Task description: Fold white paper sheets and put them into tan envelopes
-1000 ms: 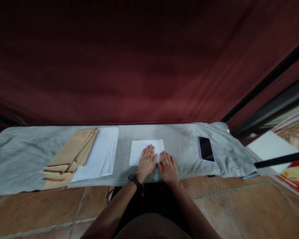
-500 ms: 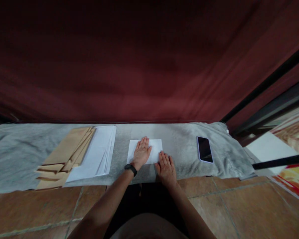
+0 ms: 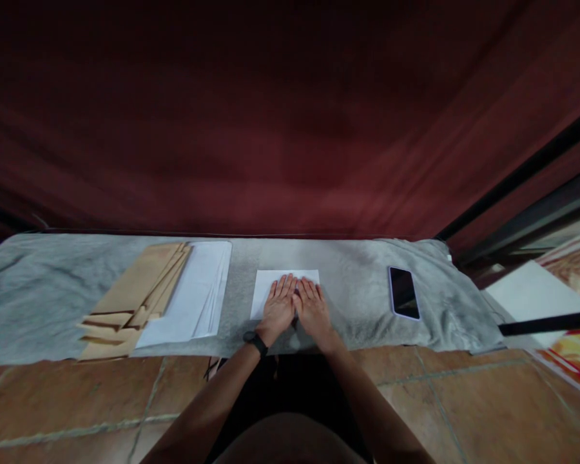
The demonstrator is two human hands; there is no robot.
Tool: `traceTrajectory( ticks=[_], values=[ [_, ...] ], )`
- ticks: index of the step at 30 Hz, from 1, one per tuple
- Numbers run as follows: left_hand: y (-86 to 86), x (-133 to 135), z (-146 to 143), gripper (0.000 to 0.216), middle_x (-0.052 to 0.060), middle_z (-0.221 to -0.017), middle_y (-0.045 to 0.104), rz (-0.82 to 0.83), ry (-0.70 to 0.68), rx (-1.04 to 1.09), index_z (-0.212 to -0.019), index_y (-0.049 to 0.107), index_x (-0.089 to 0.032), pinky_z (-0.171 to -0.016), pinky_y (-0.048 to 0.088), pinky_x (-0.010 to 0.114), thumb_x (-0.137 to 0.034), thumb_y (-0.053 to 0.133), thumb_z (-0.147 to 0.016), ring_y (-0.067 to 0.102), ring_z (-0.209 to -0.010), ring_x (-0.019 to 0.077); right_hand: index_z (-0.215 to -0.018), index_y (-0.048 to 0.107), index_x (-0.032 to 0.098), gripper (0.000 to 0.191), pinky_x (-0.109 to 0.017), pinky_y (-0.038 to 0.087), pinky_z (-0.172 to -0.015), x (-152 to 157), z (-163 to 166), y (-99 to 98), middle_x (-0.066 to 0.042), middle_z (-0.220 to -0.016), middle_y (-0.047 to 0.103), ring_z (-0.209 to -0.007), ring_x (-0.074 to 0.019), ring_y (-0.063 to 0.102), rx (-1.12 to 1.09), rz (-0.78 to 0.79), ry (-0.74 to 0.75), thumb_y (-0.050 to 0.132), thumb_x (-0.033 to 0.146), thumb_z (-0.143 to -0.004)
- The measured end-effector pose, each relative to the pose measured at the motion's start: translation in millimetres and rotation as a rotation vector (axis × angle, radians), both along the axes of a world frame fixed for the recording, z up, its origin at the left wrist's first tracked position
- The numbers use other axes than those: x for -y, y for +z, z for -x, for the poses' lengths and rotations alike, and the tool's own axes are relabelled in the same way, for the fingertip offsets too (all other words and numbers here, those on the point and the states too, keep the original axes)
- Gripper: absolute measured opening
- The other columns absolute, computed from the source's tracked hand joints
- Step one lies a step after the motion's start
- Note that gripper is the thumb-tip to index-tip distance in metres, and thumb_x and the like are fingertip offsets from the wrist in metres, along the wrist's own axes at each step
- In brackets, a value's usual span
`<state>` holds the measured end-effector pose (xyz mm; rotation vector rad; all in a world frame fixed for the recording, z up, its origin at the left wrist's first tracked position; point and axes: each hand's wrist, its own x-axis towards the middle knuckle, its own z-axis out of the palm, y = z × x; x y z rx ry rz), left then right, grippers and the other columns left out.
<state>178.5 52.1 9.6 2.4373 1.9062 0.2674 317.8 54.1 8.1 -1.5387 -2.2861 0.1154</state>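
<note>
A small white sheet of paper (image 3: 265, 283) lies on the grey cloth in front of me, partly covered by both hands. My left hand (image 3: 279, 305), with a dark band on its wrist, rests flat on the paper, fingers stretched forward. Right beside it, my right hand (image 3: 313, 309) lies flat over the paper's right part, its thumb close against the left hand. Whether the paper is folded, I cannot tell.
Brown paper envelopes (image 3: 145, 277) overlap a stack of white paper sheets (image 3: 205, 283) to the left. A phone (image 3: 404, 293) lies on the grey cloth (image 3: 352, 270) at right. A dark red curtain (image 3: 270, 161) hangs behind; a black bar (image 3: 551, 322) crosses at far right.
My right hand has moved left and forward, from the paper's right edge onto the paper beside my left hand. The left hand still lies flat there. The view has shifted slightly.
</note>
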Motion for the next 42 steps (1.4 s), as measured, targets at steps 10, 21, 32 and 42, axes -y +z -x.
traceTrajectory(
  ticks=[10, 21, 32, 42],
  values=[
    [-0.1, 0, 22, 0.058, 0.014, -0.16, 0.038, -0.062, 0.116, 0.038, -0.155, 0.036, -0.008, -0.125, 0.023, 0.044, -0.033, 0.025, -0.104, 0.029, -0.152, 0.0233, -0.154, 0.041, 0.012, 0.052, -0.049, 0.03, -0.119, -14, -14, -10.9, -0.015, -0.156, 0.045, -0.144, -0.0274, 0.042, 0.044, -0.056, -0.026, 0.036, 0.034, -0.107],
    [-0.2, 16, 55, 0.062, 0.018, -0.161, 0.035, -0.083, 0.249, 0.049, -0.154, 0.036, -0.003, -0.124, 0.024, 0.048, -0.037, 0.024, -0.103, 0.031, -0.151, 0.0281, -0.153, 0.041, 0.008, 0.056, -0.051, 0.028, -0.119, -10, -38, -14.4, -0.015, -0.157, 0.042, -0.143, -0.0311, 0.042, 0.072, -0.069, -0.111, 0.029, 0.039, -0.107],
    [-1.0, 35, 58, 0.059, 0.019, -0.159, 0.039, -0.14, 0.321, 0.077, -0.153, 0.039, -0.005, -0.123, 0.027, 0.052, -0.034, 0.028, -0.103, 0.03, -0.151, 0.0304, -0.151, 0.042, 0.003, 0.053, -0.048, 0.031, -0.118, 2, -47, -9.9, -0.021, -0.154, 0.047, -0.142, -0.0294, 0.044, 0.039, -0.092, -0.181, 0.03, 0.03, -0.106],
    [5.8, 41, 0, 0.054, 0.012, -0.161, 0.039, -0.048, -0.093, 0.098, -0.155, 0.037, -0.013, -0.125, 0.027, 0.047, -0.035, 0.028, -0.106, 0.029, -0.152, 0.0229, -0.148, 0.05, 0.014, 0.048, -0.046, 0.03, -0.121, 65, -21, -8.2, -0.012, -0.154, 0.049, -0.144, -0.0248, 0.044, 0.042, -0.041, 0.089, 0.038, 0.03, -0.105]
  ],
)
